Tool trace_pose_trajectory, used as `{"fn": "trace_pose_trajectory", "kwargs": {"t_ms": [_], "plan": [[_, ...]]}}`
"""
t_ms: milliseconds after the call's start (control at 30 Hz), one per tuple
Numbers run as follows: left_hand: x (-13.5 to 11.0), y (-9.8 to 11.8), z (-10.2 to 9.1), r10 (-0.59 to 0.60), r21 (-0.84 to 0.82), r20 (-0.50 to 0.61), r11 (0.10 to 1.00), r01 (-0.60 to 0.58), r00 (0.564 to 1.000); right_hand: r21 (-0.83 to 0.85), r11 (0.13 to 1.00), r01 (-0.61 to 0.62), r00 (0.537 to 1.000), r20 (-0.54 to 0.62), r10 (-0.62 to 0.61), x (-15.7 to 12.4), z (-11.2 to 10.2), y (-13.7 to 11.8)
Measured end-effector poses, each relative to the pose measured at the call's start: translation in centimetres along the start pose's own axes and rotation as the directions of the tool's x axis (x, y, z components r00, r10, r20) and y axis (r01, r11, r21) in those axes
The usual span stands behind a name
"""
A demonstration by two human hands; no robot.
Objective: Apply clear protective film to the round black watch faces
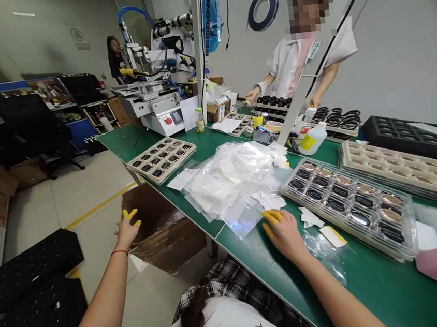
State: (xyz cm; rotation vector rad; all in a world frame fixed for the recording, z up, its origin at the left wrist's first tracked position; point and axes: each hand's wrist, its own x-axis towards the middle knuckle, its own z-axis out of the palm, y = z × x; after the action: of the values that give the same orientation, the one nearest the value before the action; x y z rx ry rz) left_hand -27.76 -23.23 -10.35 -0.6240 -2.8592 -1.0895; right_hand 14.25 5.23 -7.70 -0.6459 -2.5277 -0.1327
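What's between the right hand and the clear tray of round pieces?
In the head view, white paper scraps, a white-and-yellow piece and crumpled clear plastic lie between the right hand and the clear tray.

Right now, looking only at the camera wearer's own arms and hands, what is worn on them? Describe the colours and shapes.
The left hand and right hand wear small, yellow, snug-looking fingertip covers. A thin red band circles the left wrist; the right wrist shows none. No sleeves cover the visible forearms.
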Motion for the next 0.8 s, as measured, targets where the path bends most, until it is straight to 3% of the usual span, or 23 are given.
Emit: {"fn": "trace_pose_trajectory", "kwargs": {"t_ms": [67,133,200,267,333,433,600,700,800], "plan": [[-0.2,2.2,0.3,0.044,0.021,-0.034,0.999,-0.044,0.998,0.044,0.999,0.002,0.999,0.039,-0.004,-0.1,0.5,-1.4],[-0.3,5.6,0.9,0.211,0.002,-0.053,0.977,-0.211,0.976,0.088,0.996,-0.033,0.998,0.047,0.029,0.0,0.7,-1.7],[-0.2,10.0,1.9,0.428,-0.098,0.080,0.902,-0.420,0.900,0.140,0.988,-0.062,0.998,0.036,0.057,0.1,0.7,-1.3],[0.5,14.5,3.5,0.535,-0.157,0.191,0.845,-0.512,0.823,0.188,0.979,-0.073,0.997,0.025,0.070,0.1,0.7,-0.9],[1.8,18.7,5.8,0.581,-0.195,0.266,0.814,-0.547,0.769,0.216,0.973,-0.079,0.997,0.015,0.078,-0.1,0.7,-0.6],[4.3,23.4,9.4,0.540,-0.184,0.328,0.841,-0.508,0.775,0.241,0.967,-0.085,0.996,-0.015,0.091,-0.5,0.6,-0.2],[6.5,26.6,13.3,0.433,-0.098,0.470,0.891,-0.442,0.769,0.302,0.950,-0.080,0.993,-0.060,0.103,-1.2,0.2,1.0],[6.6,27.0,14.1,0.405,-0.064,0.542,0.893,-0.445,0.736,0.341,0.937,-0.078,0.991,-0.076,0.110,-1.3,0.3,1.7],[6.8,27.5,14.1,0.387,-0.004,0.563,0.885,-0.467,0.730,0.392,0.914,-0.101,0.986,-0.084,0.145,-1.2,0.4,2.1]]}}
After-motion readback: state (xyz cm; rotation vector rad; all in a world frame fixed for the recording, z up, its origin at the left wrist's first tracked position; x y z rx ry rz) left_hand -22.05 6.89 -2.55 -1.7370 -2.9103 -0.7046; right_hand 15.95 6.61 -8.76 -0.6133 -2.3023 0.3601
